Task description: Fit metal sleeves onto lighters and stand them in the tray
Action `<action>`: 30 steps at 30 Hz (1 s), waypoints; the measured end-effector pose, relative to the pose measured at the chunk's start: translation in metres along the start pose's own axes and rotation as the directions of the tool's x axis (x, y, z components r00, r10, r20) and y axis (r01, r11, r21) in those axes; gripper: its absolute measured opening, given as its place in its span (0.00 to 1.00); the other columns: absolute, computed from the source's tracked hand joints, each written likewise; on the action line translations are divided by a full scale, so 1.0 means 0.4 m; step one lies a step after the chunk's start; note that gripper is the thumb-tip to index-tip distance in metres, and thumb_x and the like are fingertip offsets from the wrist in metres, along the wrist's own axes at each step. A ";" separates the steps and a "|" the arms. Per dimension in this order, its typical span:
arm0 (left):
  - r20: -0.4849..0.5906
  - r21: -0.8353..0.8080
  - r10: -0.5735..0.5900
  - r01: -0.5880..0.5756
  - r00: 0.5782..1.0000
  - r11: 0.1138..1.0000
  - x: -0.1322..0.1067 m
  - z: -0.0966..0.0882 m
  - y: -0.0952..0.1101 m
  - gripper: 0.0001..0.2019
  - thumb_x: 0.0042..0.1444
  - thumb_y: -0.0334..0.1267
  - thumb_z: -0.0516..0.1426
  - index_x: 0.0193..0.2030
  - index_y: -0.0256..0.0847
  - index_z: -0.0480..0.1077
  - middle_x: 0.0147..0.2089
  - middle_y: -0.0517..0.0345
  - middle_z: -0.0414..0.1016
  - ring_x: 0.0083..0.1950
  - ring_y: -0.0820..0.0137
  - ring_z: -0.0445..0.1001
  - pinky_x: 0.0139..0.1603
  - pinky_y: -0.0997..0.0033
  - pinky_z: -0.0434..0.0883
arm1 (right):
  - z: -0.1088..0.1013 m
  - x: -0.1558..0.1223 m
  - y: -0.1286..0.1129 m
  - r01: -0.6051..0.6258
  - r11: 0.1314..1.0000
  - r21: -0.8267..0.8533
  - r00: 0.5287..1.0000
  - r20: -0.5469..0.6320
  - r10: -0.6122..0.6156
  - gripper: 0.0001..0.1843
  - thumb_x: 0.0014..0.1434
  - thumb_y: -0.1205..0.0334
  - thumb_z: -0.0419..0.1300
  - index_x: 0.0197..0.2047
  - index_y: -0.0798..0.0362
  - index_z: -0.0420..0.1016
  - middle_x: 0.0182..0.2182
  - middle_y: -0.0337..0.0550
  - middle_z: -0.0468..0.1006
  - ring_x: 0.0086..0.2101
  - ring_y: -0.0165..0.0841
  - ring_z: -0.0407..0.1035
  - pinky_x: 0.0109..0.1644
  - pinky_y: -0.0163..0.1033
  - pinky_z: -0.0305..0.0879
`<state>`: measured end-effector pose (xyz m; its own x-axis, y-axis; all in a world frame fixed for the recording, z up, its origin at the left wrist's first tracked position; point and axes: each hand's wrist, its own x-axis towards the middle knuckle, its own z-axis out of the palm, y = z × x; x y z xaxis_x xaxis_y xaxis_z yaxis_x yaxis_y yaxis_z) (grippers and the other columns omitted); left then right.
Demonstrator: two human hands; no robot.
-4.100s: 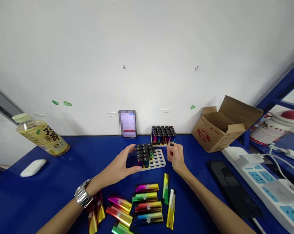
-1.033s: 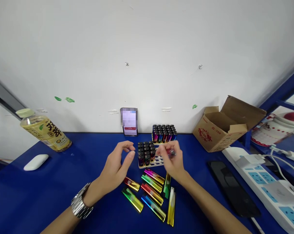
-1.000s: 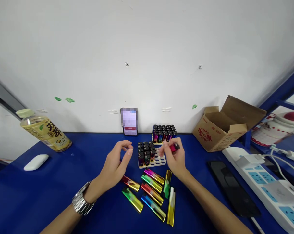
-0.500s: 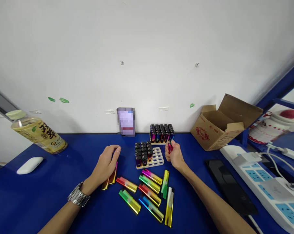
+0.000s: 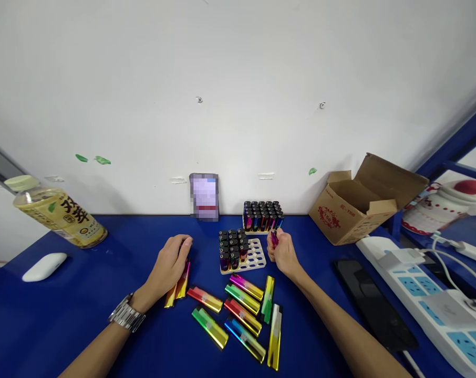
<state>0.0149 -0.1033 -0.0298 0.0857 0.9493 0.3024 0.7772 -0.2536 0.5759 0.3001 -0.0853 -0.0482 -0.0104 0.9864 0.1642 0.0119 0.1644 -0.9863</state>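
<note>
My right hand (image 5: 284, 254) holds a red-pink lighter (image 5: 275, 239) upright, just right of a white slotted tray (image 5: 255, 256). The tray's left half carries several black-capped lighters (image 5: 233, 247); its right half shows bare holes. My left hand (image 5: 170, 265) rests palm down on two shiny lighters (image 5: 180, 281) lying on the blue table (image 5: 104, 315), left of the tray. Several more metallic rainbow lighters (image 5: 241, 310) lie loose in front of the tray. A full tray of lighters (image 5: 262, 216) stands behind, near the wall.
A tea bottle (image 5: 57, 216) and a white mouse (image 5: 44, 265) are at the left. A phone (image 5: 204, 196) leans on the wall. An open cardboard box (image 5: 364, 197), a black slab (image 5: 375, 307) and a power strip (image 5: 427, 294) lie to the right.
My left hand dropped from beside the tray onto two lighters at the left. My right hand picked a red-pink lighter from the pile and now holds it upright by the tray.
</note>
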 end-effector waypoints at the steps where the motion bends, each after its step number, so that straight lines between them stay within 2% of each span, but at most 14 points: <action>1: -0.001 -0.001 0.001 -0.001 1.000 1.000 0.000 0.000 0.001 0.22 0.64 0.54 0.40 0.43 0.42 0.67 0.42 0.51 0.75 0.48 0.60 0.72 0.50 0.58 0.69 | 0.000 -0.001 0.000 -0.016 1.000 0.013 1.000 -0.012 0.016 0.24 0.62 0.44 0.39 0.19 0.47 0.51 0.10 0.28 0.47 0.11 0.25 0.41 0.12 0.31 0.39; 6: 0.007 -0.008 -0.001 0.001 1.000 1.000 -0.002 0.001 0.002 0.22 0.64 0.54 0.40 0.42 0.42 0.67 0.42 0.51 0.75 0.47 0.60 0.72 0.49 0.59 0.69 | 0.003 -0.004 -0.001 -0.078 0.995 0.069 0.995 -0.053 0.081 0.23 0.62 0.46 0.39 0.19 0.48 0.52 0.10 0.28 0.48 0.11 0.24 0.41 0.13 0.31 0.41; 10: 0.034 -0.018 -0.013 0.013 0.999 1.000 -0.002 0.001 0.001 0.22 0.65 0.54 0.39 0.42 0.43 0.67 0.42 0.51 0.75 0.47 0.60 0.72 0.50 0.58 0.68 | 0.003 -0.008 0.003 -0.084 0.991 0.103 0.994 -0.061 0.090 0.23 0.63 0.44 0.40 0.23 0.48 0.53 0.11 0.26 0.48 0.12 0.24 0.41 0.14 0.30 0.41; 13: 0.041 -0.022 -0.016 0.016 0.999 1.000 -0.001 0.001 0.001 0.22 0.65 0.54 0.39 0.42 0.43 0.67 0.42 0.52 0.75 0.47 0.60 0.72 0.50 0.58 0.68 | 0.003 -0.017 0.005 0.001 0.997 0.074 0.996 -0.092 0.006 0.19 0.64 0.42 0.41 0.33 0.48 0.56 0.13 0.25 0.51 0.12 0.24 0.43 0.14 0.29 0.44; 16: 0.031 -0.022 -0.005 0.006 1.000 1.000 -0.002 0.001 -0.001 0.22 0.65 0.54 0.39 0.42 0.43 0.67 0.41 0.52 0.75 0.46 0.60 0.72 0.49 0.58 0.68 | 0.003 -0.030 -0.006 0.150 0.986 -0.078 0.984 -0.083 -0.156 0.14 0.66 0.46 0.44 0.40 0.48 0.55 0.17 0.26 0.59 0.13 0.26 0.51 0.16 0.30 0.52; 17: 0.029 -0.021 -0.003 0.003 1.000 1.000 -0.002 0.001 -0.001 0.22 0.65 0.54 0.39 0.42 0.43 0.67 0.41 0.52 0.75 0.46 0.60 0.72 0.49 0.58 0.68 | 0.004 -0.035 -0.013 0.228 0.959 -0.168 0.967 -0.073 -0.242 0.12 0.66 0.49 0.45 0.40 0.49 0.57 0.19 0.29 0.63 0.16 0.27 0.57 0.20 0.32 0.57; 19: 0.029 -0.020 0.001 -0.001 1.000 1.000 -0.003 0.002 -0.002 0.22 0.65 0.54 0.39 0.42 0.42 0.67 0.41 0.52 0.75 0.46 0.60 0.72 0.49 0.58 0.68 | 0.006 -0.045 -0.031 0.397 0.844 -0.360 0.897 -0.042 -0.439 0.11 0.66 0.54 0.46 0.39 0.50 0.64 0.24 0.38 0.69 0.25 0.31 0.66 0.30 0.37 0.65; 21: 0.030 -0.019 0.004 -0.003 1.000 1.000 -0.003 0.002 -0.003 0.22 0.65 0.53 0.39 0.42 0.42 0.67 0.41 0.52 0.75 0.46 0.60 0.72 0.50 0.58 0.68 | 0.009 -0.057 -0.050 0.515 0.725 -0.457 0.817 0.007 -0.576 0.12 0.65 0.58 0.48 0.39 0.52 0.71 0.29 0.44 0.72 0.31 0.35 0.68 0.36 0.41 0.66; 23: 0.030 -0.017 0.003 -0.003 1.000 1.000 -0.003 0.002 -0.002 0.22 0.65 0.53 0.39 0.42 0.43 0.67 0.41 0.52 0.75 0.46 0.60 0.72 0.49 0.58 0.68 | 0.014 -0.069 -0.063 0.578 0.690 -0.435 0.783 0.058 -0.620 0.12 0.65 0.62 0.50 0.40 0.52 0.74 0.27 0.43 0.73 0.28 0.34 0.67 0.32 0.39 0.65; 26: 0.032 -0.018 0.001 -0.001 0.999 1.000 -0.003 0.002 -0.001 0.22 0.65 0.53 0.39 0.41 0.43 0.67 0.41 0.53 0.75 0.46 0.60 0.72 0.49 0.59 0.68 | 0.023 -0.083 -0.068 0.631 0.687 -0.360 0.764 0.135 -0.631 0.12 0.64 0.66 0.50 0.42 0.53 0.75 0.24 0.41 0.73 0.22 0.31 0.67 0.25 0.35 0.63; 30: 0.040 -0.025 -0.004 0.005 0.999 1.000 -0.003 0.000 0.001 0.21 0.65 0.52 0.39 0.41 0.43 0.67 0.41 0.53 0.74 0.46 0.60 0.71 0.49 0.58 0.68 | 0.031 -0.085 -0.059 0.696 0.605 -0.386 0.704 0.200 -0.682 0.13 0.63 0.70 0.49 0.43 0.53 0.74 0.24 0.41 0.76 0.21 0.32 0.71 0.25 0.35 0.66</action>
<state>0.0152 -0.1045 -0.0300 0.1075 0.9570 0.2695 0.7618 -0.2534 0.5962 0.2877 -0.1228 -0.0306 -0.2150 0.5803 0.7855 0.3858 0.7893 -0.4776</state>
